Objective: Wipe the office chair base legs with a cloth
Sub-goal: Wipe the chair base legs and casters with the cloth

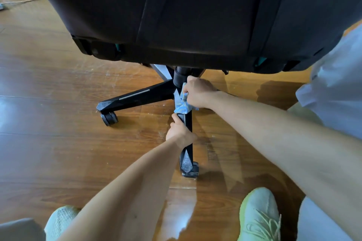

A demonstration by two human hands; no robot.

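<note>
A black office chair fills the top of the view, its seat hiding most of the base. Two black base legs show: one runs left to a caster, the other points toward me and ends at a dusty tip. My right hand grips a blue patterned cloth pressed on the near leg close to the central column. My left hand grips the same leg just below the cloth.
Glossy wooden floor lies all around, with pale dust specks near the base. My two light shoes sit at the bottom edge. A pale garment hangs at the right. A cord lies far left.
</note>
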